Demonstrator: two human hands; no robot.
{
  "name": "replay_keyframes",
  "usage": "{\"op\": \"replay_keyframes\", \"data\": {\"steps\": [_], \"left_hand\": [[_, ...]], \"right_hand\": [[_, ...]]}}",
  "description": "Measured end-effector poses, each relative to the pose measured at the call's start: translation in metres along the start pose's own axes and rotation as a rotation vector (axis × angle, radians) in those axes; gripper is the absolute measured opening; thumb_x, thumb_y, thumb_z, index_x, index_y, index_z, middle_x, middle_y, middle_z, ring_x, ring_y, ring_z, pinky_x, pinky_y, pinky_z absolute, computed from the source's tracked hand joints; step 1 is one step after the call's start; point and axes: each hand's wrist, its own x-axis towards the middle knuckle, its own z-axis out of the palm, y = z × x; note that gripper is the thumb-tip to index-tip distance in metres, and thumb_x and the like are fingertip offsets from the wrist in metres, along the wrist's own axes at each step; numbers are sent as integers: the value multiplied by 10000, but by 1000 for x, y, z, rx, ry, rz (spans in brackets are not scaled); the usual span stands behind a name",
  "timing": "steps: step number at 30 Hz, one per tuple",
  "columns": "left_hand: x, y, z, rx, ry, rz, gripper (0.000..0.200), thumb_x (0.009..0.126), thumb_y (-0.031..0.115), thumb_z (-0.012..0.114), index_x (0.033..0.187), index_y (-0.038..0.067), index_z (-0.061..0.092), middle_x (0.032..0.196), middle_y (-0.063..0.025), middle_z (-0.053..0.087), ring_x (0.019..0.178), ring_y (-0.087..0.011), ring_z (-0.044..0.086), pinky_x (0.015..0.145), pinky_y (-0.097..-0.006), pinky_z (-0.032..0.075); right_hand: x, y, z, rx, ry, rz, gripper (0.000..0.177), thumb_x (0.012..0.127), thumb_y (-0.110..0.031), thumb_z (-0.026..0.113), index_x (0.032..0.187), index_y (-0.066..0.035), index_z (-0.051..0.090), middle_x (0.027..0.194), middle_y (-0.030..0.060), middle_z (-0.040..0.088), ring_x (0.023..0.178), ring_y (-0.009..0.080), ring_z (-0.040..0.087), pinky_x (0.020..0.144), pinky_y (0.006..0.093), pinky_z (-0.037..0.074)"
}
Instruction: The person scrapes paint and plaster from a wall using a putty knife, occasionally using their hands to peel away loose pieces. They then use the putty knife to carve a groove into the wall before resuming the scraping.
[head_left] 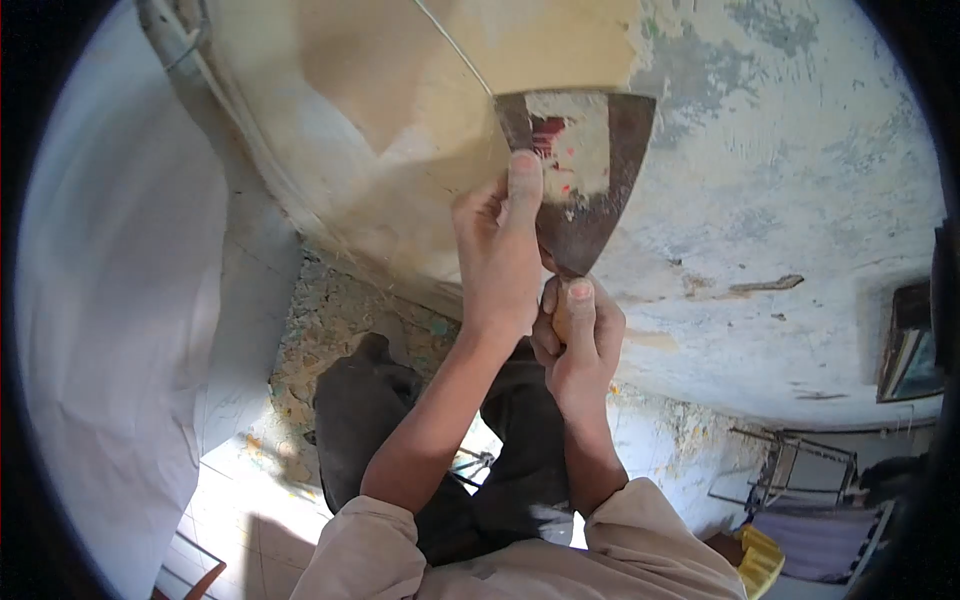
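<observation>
A wide putty knife (600, 225) with a dark, worn blade is held up in front of the wall. Its flared edge points up, and a pale, smeared patch with red marks covers part of the face. My right hand (590, 345) is closed around the handle just below the blade, thumb on top; most of the handle is hidden in the grip. My left hand (500, 255) pinches the left side of the blade, its thumb on the face and its fingers partly hidden behind.
The wall (780, 210) has beige coating at left and patchy, scraped grey-white at right. A thin cord (452, 45) runs down to the blade's corner. White sheeting (120, 250) hangs at left. Debris (300, 345) lies by the wall's foot. A framed opening (910, 345) and a metal rack (810, 470) are at right.
</observation>
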Motion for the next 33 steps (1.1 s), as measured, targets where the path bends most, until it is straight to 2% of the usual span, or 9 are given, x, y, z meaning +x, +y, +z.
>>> {"op": "replay_keyframes", "data": {"steps": [1, 4, 12, 15, 18, 21, 29, 32, 33], "left_hand": [[6, 13, 3, 19, 21, 60, 408, 1033, 373, 546, 818, 42, 649, 705, 26, 582, 567, -45, 483, 484, -241, 375], [21, 46, 2, 35, 56, 115, 443, 1028, 400, 545, 769, 56, 651, 636, 38, 570, 482, -40, 457, 416, -236, 338], [46, 96, -2, 0, 131, 122, 360, 1021, 341, 561, 829, 50, 654, 679, 5, 605, 477, -75, 498, 407, -254, 370], [56, 131, -1, -13, 124, 153, 311, 1005, 340, 584, 889, 56, 633, 721, -15, 604, 519, -90, 517, 410, -266, 369], [77, 161, -9, 38, 258, 151, 299, 980, 358, 617, 991, 59, 601, 796, -30, 582, 579, -119, 520, 433, -298, 384], [82, 198, -12, 236, 266, 168, 309, 1026, 331, 557, 986, 34, 635, 792, -28, 576, 631, -155, 533, 553, -337, 456], [91, 206, -13, 123, 239, 203, 345, 1030, 370, 536, 999, 38, 624, 770, -37, 559, 637, -169, 533, 552, -356, 451], [106, 209, -10, 38, 206, 236, 353, 1028, 387, 535, 1006, 46, 625, 760, -32, 566, 631, -156, 529, 536, -337, 429], [110, 209, -11, -1, 200, 257, 355, 1026, 395, 537, 1007, 51, 626, 755, -30, 568, 627, -150, 526, 529, -328, 419]], "right_hand": [[6, -3, 7, -11, -24, -27, 475, 1038, -473, 482, 869, -30, 522, 648, -27, 422, 465, 33, 339, 404, 212, 211], [18, -18, 35, -46, -67, -73, 465, 1050, -455, 462, 830, -48, 507, 629, -45, 388, 486, 30, 329, 423, 225, 219], [34, -47, 80, -56, -95, -133, 429, 1069, -331, 446, 772, -25, 499, 612, -28, 402, 556, 62, 366, 497, 271, 290], [48, -55, 105, -82, -107, -205, 437, 1061, -312, 452, 754, -5, 503, 609, -3, 417, 568, 91, 378, 519, 300, 309], [61, -70, 136, -101, -117, -253, 450, 1050, -309, 464, 753, 24, 523, 616, 38, 448, 593, 123, 410, 560, 329, 346], [76, -77, 166, -89, -110, -310, 444, 1045, -303, 464, 773, 37, 549, 622, 57, 470, 610, 140, 438, 586, 341, 369], [84, -87, 166, -102, -207, -308, 440, 1042, -312, 456, 817, 30, 615, 652, 86, 518, 637, 159, 476, 618, 371, 396], [102, -97, 165, -129, -261, -386, 432, 1061, -368, 445, 792, -58, 581, 571, -61, 399, 451, 49, 332, 422, 262, 267], [100, -94, 166, -131, -246, -424, 428, 1059, -372, 448, 791, -64, 579, 569, -59, 400, 453, 49, 338, 421, 263, 267]]}}
